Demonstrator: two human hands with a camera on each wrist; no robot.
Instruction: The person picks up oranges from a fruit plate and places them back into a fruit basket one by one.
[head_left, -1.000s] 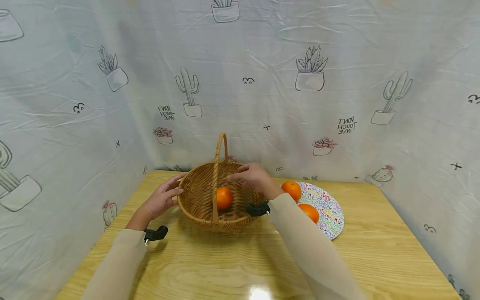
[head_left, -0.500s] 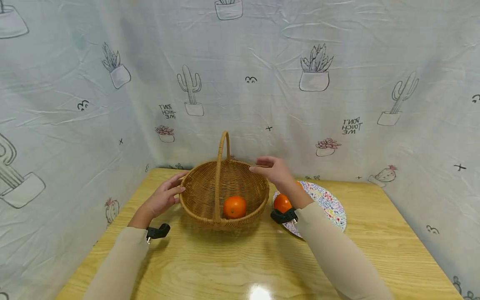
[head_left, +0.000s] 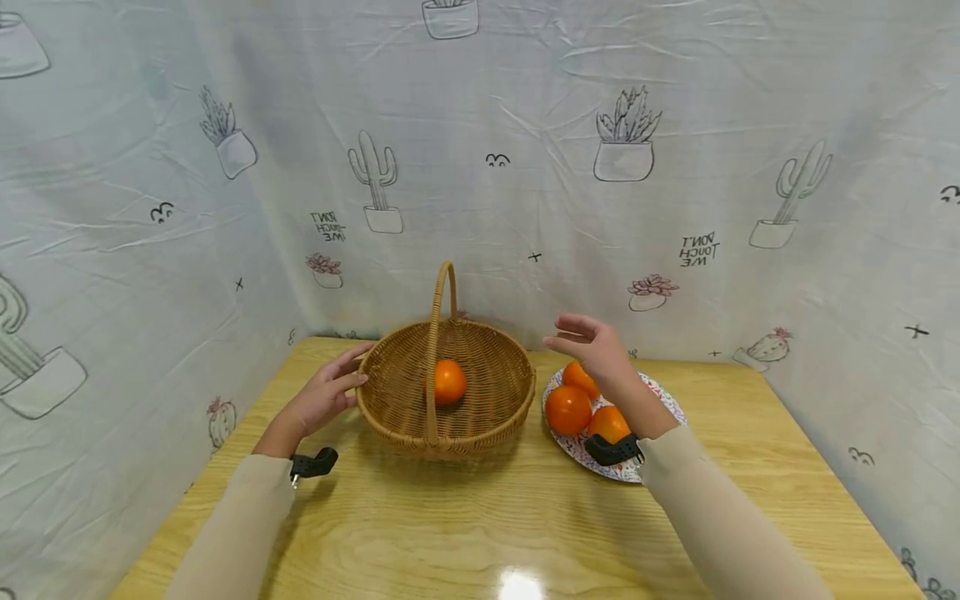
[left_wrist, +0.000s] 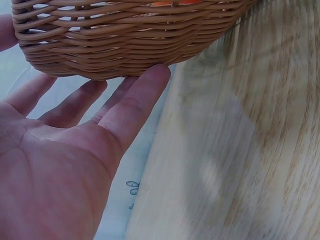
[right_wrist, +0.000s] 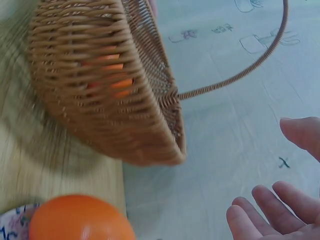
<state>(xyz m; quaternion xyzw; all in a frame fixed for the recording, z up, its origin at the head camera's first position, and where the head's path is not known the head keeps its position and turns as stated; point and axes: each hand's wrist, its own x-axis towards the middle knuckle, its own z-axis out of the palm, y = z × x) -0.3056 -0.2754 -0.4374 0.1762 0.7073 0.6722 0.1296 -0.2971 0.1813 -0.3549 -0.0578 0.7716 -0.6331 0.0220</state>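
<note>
A brown wicker basket (head_left: 491,375) with a tall hoop handle stands at the back of the table, one orange (head_left: 450,382) inside, partly behind the handle. My left hand (head_left: 327,396) is at its left side, thumb near the rim. In the left wrist view the fairly straight fingers (left_wrist: 142,97) touch the woven outer wall. To the right, my right hand (head_left: 603,350) hovers over a patterned round plate (head_left: 581,454), holding nothing, fingers loosely spread. On that plate lie three oranges (head_left: 567,410), partly covered by my hand and wrist band. The right wrist view shows one orange (right_wrist: 80,220) close up.
The wooden table (head_left: 450,525) reaches toward me, with a bright light reflection near its front. A pale cloth (head_left: 540,192) printed with potted plants hangs behind and along both sides, close to the basket's back.
My right hand has come out of the basket and moved right, over the plate. The orange in the basket rolled right and forward, then back behind the handle. My left hand stayed put.
</note>
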